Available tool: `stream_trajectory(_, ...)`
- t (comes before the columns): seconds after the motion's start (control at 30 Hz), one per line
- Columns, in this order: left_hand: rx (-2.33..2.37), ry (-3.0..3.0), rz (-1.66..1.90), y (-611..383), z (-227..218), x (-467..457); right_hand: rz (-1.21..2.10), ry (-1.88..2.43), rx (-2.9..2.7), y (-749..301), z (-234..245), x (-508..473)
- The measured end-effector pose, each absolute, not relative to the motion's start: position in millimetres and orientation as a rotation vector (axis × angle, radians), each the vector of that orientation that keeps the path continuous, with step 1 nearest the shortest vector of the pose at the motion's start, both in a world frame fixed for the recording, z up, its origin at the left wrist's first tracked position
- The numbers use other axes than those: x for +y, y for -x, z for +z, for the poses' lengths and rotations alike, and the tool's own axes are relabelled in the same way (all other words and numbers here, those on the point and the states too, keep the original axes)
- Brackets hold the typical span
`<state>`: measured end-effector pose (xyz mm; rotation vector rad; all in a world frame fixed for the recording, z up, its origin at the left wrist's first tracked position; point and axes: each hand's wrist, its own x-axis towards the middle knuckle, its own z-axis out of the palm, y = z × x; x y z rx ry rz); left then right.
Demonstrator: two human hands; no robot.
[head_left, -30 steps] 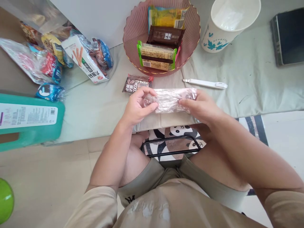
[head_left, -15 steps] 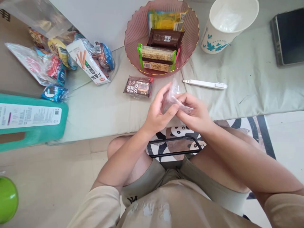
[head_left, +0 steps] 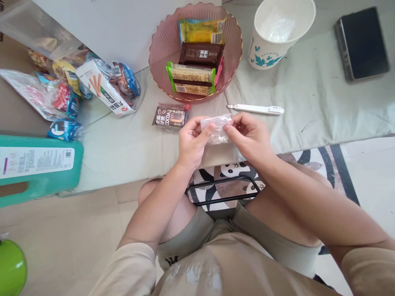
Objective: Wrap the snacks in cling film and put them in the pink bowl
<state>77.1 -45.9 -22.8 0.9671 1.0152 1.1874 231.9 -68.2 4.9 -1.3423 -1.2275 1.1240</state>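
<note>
A crumpled clear plastic bag [head_left: 219, 130] is stretched between my two hands, just above the front part of the cloth-covered surface. My left hand [head_left: 194, 139] pinches its left edge between thumb and fingers. At the opposite edge, my right hand [head_left: 251, 135] grips it the same way. Just left of my left hand lies a brown COCOA snack packet [head_left: 171, 115]. Beyond my right hand rests a white slim utility knife [head_left: 256, 109]. Whether anything is inside the bag I cannot tell.
A pink scalloped bowl [head_left: 159, 53] holds several wrapped snacks. To its right stand a paper cup [head_left: 262, 51] with clear plastic inside and a dark-screened device [head_left: 364, 45]. Snack packs and a breadstick box [head_left: 105, 88] lie at left, near a teal container [head_left: 68, 176].
The bag was bunched upright between my hands; now it is spread flatter and wider. My hands have moved slightly apart, and the view has shifted a little.
</note>
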Motion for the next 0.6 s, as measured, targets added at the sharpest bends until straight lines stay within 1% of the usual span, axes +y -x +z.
stream_trajectory(0.13,1.039,-0.948,1.235,-77.0,-21.6,-41.7,1.125,1.378,-1.255,-233.8,-1.6,-67.0)
stream_trajectory(0.3,0.986,-1.178,1.167,-74.9,-22.0,-40.8,0.977,1.29,-1.293,-239.3,-7.7,-65.6)
stream_trajectory(0.43,0.906,-1.177,1.16,-75.6,-28.1,-39.5,0.883,1.266,-1.395,-238.2,-11.1,-63.6)
stream_trajectory(0.6,0.847,-1.119,1.221,-70.4,-33.9,-35.9,1.017,1.227,-1.226,-235.9,-22.7,-57.8)
